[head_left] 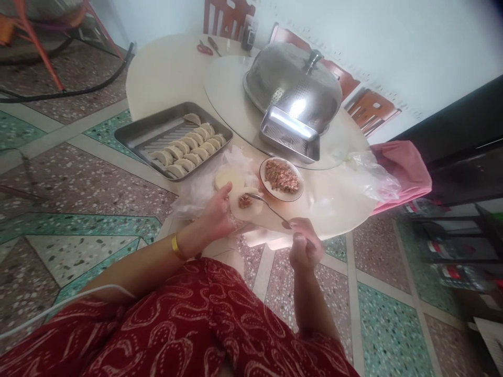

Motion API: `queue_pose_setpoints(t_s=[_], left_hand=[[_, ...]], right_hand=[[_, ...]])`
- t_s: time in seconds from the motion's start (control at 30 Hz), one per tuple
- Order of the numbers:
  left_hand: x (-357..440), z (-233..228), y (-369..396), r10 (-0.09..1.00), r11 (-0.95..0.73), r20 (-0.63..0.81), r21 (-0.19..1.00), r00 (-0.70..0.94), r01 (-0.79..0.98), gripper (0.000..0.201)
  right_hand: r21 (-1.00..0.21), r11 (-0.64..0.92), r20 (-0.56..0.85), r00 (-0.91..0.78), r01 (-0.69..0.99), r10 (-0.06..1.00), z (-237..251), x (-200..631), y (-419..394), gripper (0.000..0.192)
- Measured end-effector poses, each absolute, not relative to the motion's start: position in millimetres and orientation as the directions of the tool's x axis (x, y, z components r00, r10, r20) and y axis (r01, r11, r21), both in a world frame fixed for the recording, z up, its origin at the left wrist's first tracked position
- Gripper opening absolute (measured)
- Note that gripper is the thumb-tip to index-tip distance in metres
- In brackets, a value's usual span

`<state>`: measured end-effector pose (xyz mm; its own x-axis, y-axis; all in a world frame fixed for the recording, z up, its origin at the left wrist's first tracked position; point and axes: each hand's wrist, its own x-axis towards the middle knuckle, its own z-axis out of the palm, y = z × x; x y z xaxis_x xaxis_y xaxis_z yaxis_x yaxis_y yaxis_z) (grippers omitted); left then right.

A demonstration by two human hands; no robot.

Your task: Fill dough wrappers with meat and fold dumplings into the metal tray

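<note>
From the head camera, I am looking down at my two hands over the edge of a round table (165,78).

My left hand (218,217) is lying palm up, with the fingers half curled under a round wrapper (247,207), so it is making a small cup and the dough is not sagging. A little heap of meat (245,200) is sitting in the middle of the wrapper.

My right hand (304,246) is pinching the end of a spoon (271,207) between closed fingers. The spoon is reaching across to the wrapper, and its bowl is touching the meat or is just above it; I cannot tell which, because this part is small in the picture.

A plate of filling (281,178) is standing just beside the wrapper, close enough for the spoon. A stack of wrappers (227,178) is lying on thin plastic near my left thumb.

Further on my left, a metal tray (133,137) is holding folded dumplings (188,149) in rows, apart from each other, probably so they are not sticking.

Behind, a steel dome lid (291,84) is covering something on a turntable (228,99), with a steel box (288,137) in front of it. Scissors (204,49) are lying at the far edge. A pink cloth (404,167) and a clear bag (369,175) are lying at the right side.
</note>
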<state>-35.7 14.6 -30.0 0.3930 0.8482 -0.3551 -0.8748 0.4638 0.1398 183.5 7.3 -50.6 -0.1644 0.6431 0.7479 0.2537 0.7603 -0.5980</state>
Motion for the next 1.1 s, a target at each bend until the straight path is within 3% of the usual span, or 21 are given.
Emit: queue_pose_setpoints(t_s=[0.23, 0.5, 0.67, 0.87, 1.1], left_hand=[[-34.5, -31.8, 15.5, 0.842, 0.467, -0.355, 0.104, 0.406, -0.878, 0.057], [-31.3, -43.6, 19.4, 0.813, 0.483, -0.429, 0.122, 0.392, -0.867, 0.053], [-25.7, -53.0, 22.4, 0.802, 0.512, -0.436, 0.148, 0.409, -0.846, 0.052], [-19.4, -43.6, 25.5, 0.775, 0.532, -0.505, 0.197, 0.380, -0.823, 0.054], [-10.6, -42.5, 27.7, 0.759, 0.542, -0.540, 0.213, 0.364, -0.813, 0.054]], right_hand=[[-0.559, 0.796, 0.758, -0.248, 0.232, 0.604, -52.0, 181.7, 10.3, 0.024], [-0.601, 0.653, 0.736, 0.001, 0.461, 0.677, -50.9, 200.8, 37.7, 0.020], [-0.501, 0.588, 0.698, -0.105, 0.635, 0.708, -65.7, 206.4, 70.4, 0.027], [-0.433, 0.603, 0.686, -0.189, 0.670, 0.703, -81.4, 208.9, 88.3, 0.028], [-0.441, 0.603, 0.671, -0.201, 0.665, 0.713, -79.7, 212.8, 75.9, 0.028]])
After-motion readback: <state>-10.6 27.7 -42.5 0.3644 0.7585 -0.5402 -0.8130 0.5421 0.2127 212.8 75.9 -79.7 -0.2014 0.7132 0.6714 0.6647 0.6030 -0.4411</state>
